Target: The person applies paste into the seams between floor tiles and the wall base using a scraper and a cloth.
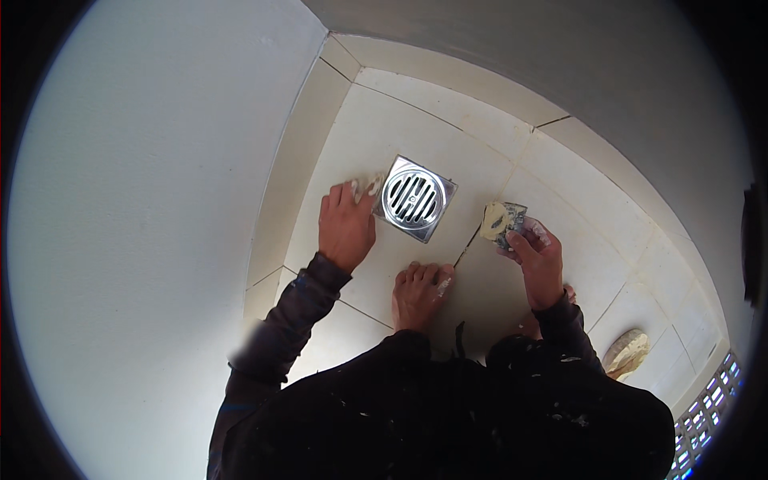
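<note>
Square metal drain (413, 199). Left hand (347, 226): unclenched, just left of drain. Right hand (540, 260): grasping paste-smeared pad (498, 220), right of drain.

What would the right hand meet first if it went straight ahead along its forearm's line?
Probably the tile strip at the foot of the far wall; the right hand would pass right of the drain, though its height above the floor is unclear.
</note>
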Tool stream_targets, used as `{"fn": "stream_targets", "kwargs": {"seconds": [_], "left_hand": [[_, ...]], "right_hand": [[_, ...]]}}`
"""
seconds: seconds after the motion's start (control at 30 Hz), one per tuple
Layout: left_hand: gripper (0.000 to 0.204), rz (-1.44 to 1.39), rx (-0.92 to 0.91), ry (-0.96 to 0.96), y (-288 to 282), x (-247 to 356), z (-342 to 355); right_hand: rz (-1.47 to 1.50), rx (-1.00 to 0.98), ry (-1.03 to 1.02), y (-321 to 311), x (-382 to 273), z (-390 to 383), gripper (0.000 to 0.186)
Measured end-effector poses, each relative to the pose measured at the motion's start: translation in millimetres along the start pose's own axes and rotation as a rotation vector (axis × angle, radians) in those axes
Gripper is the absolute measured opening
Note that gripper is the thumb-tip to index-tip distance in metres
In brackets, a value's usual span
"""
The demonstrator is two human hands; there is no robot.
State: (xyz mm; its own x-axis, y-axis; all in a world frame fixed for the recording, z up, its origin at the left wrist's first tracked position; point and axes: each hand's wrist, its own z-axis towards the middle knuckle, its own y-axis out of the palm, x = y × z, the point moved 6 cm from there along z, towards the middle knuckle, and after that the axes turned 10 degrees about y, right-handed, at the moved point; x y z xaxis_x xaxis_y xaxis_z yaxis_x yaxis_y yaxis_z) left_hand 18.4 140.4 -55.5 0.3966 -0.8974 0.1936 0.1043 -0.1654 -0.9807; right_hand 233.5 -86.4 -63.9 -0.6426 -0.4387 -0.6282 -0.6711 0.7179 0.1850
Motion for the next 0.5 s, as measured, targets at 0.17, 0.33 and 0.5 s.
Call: {"fn": "stream_targets", "kwargs": {"seconds": [0.17, 0.33, 0.5], "left_hand": [[0.052, 0.028, 0.029, 0.044, 10, -6, 46], [0.033, 0.069, 0.052, 0.089, 16, -9, 33], [0.035, 0.137, -0.045, 0.152, 4, -9, -1]], "right_hand": [[0.009, -0.014, -0.004, 5, -1, 0, 0.026], [0.009, 0.008, -0.012, 1, 0, 1, 0.025], [0.015, -0.017, -0.008, 1, 1, 2, 0.025]]}}
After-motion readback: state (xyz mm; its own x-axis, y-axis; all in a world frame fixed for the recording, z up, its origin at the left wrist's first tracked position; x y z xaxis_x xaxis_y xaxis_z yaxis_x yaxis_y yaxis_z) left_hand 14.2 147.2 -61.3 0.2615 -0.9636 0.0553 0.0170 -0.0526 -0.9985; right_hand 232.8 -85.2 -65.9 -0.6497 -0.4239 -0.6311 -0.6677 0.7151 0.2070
